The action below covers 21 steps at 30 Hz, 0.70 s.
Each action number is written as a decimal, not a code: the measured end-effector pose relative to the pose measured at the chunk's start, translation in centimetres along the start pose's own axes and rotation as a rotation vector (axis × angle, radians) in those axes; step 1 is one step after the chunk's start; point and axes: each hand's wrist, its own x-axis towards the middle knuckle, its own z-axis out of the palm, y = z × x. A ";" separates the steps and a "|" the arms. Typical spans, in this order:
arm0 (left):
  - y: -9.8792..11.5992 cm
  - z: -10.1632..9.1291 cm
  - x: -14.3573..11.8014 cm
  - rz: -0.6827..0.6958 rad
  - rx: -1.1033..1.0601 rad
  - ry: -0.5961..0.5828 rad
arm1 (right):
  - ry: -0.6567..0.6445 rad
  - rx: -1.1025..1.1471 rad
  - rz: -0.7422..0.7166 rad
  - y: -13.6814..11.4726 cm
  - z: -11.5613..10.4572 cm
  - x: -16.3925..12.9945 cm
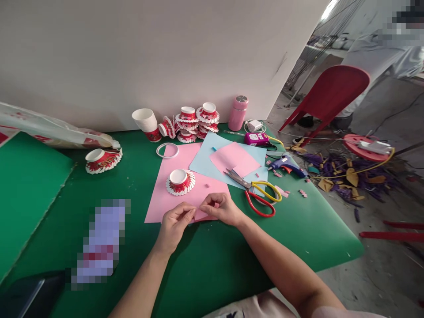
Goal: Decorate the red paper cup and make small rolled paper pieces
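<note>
My left hand (177, 223) and my right hand (221, 210) meet over the near edge of a pink paper sheet (155, 201). Thumb and forefinger are pinched together on each. What lies between the fingertips is too small to make out against the pink. Just beyond them a red-and-white cut paper cup (179, 177) rests with its slit strips fanned out. Scissors (247, 184) with one yellow and one red handle lie partly open to the right. A smaller pink sheet (233, 157) overlaps a light blue sheet (203, 154) behind.
Along the wall stand stacked white cups (145, 121), several fanned cups (187, 121) and a pink flask (238, 114). A blue glue gun (287, 164) and pink scraps (303, 193) lie at right. Another fanned cup (104, 160) sits left. Beyond the table are a red chair (334, 95) and a person.
</note>
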 end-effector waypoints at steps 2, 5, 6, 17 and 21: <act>-0.2 0.0 0.0 -0.051 -0.066 0.021 | 0.010 0.043 0.026 0.2 0.2 0.1; -0.5 0.1 0.0 -0.110 -0.156 0.028 | 0.018 0.082 0.024 0.3 0.6 0.1; -0.6 0.1 0.0 -0.114 -0.164 0.024 | 0.020 0.080 0.016 0.3 0.6 0.1; -0.7 0.3 0.1 -0.093 -0.142 0.035 | 0.073 -0.237 -0.249 -0.4 0.7 -0.3; -0.9 0.6 0.0 -0.130 -0.197 0.017 | 0.113 -0.294 -0.320 -0.4 0.9 -0.4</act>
